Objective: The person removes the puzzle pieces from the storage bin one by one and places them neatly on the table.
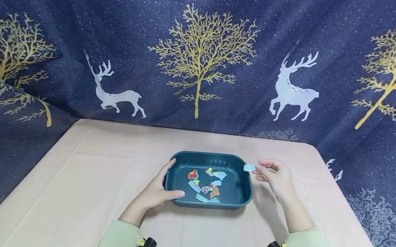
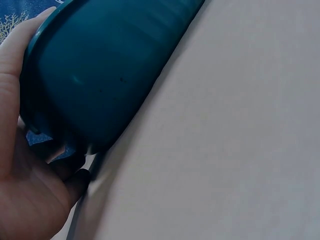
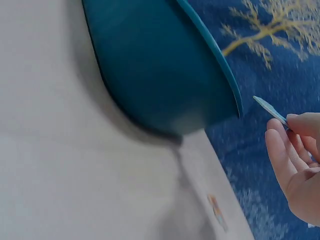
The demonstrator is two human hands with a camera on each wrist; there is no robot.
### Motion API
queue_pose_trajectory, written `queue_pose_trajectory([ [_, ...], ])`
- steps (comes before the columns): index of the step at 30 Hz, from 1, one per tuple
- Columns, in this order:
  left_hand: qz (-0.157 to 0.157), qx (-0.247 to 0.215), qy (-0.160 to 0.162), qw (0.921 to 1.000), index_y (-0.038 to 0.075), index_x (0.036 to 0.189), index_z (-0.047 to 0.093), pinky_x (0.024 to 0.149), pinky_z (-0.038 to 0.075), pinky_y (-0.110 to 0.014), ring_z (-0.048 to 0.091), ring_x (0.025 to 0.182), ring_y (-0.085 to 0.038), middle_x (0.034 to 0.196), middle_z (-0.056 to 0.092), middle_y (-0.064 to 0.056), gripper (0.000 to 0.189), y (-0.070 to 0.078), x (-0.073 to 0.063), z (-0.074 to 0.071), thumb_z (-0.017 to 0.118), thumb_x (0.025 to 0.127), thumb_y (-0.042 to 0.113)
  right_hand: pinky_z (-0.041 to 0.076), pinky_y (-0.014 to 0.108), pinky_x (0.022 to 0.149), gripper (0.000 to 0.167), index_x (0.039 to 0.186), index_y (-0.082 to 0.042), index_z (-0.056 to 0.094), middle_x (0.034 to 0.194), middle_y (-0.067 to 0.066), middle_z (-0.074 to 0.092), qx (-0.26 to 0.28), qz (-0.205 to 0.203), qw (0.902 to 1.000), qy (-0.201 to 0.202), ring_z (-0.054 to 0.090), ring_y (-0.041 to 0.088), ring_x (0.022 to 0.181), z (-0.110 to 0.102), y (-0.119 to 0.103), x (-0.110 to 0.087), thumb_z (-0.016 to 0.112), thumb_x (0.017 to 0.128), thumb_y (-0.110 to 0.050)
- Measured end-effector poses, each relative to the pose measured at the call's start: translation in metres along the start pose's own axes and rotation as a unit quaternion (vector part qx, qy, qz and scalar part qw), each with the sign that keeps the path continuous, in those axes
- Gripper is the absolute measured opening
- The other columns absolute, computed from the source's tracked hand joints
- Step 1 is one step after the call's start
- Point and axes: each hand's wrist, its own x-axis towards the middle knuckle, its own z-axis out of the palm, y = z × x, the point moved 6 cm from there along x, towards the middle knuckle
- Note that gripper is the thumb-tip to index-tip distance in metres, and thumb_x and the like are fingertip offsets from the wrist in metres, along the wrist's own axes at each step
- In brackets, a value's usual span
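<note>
A dark teal plastic basin stands on the table, with several flat, irregular printed card pieces in light blue, red, yellow and orange lying on its floor. My left hand grips the basin's left end, thumb over the near rim and fingers along the outer wall. In the left wrist view, that hand is at the teal end wall. Just by the right rim, my right hand pinches a small light blue card piece between thumb and fingertips. The right wrist view shows this thin piece edge-on.
A pale cloth covers the table. Beyond the basin in the right wrist view, a small colourful piece lies on the table near its edge. A dark blue curtain with deer and trees hangs behind. Each sleeve carries a black wrist camera.
</note>
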Motion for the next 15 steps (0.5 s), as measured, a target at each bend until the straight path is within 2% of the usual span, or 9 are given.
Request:
queue_pose_trajectory([
  [4, 0.003, -0.002, -0.001, 1.0000, 0.042, 0.148, 0.017, 0.111, 0.018, -0.063, 0.011, 0.146, -0.033, 0.159, 0.012, -0.002, 0.098, 0.000, 0.000, 0.000, 0.079, 0.074, 0.027, 0.057, 0.024, 0.067, 0.009, 0.097, -0.004, 0.061, 0.079, -0.005, 0.064, 0.041, 0.010, 0.9989, 0.020, 0.070, 0.008, 0.072, -0.024, 0.008, 0.004, 0.064, 0.088, -0.005],
  [8, 0.003, -0.005, -0.002, 1.0000, 0.041, 0.148, 0.017, 0.111, 0.018, -0.063, 0.011, 0.146, -0.033, 0.159, 0.012, -0.002, 0.098, 0.000, 0.000, 0.000, 0.079, 0.074, 0.026, 0.057, 0.022, 0.067, 0.009, 0.097, -0.005, 0.062, 0.078, -0.009, 0.066, 0.005, 0.018, 0.9989, 0.043, 0.069, 0.004, 0.072, -0.047, 0.017, 0.008, 0.064, 0.088, -0.005],
  [15, 0.002, -0.003, -0.001, 1.0000, 0.040, 0.148, 0.016, 0.110, 0.021, -0.063, 0.013, 0.146, -0.034, 0.159, 0.012, -0.002, 0.098, 0.000, -0.001, 0.000, 0.079, 0.075, 0.027, 0.057, 0.022, 0.062, 0.006, 0.094, -0.004, 0.063, 0.072, -0.013, 0.067, -0.016, 0.038, 0.9966, 0.071, 0.068, 0.002, 0.066, -0.080, 0.034, 0.017, 0.063, 0.088, -0.002],
])
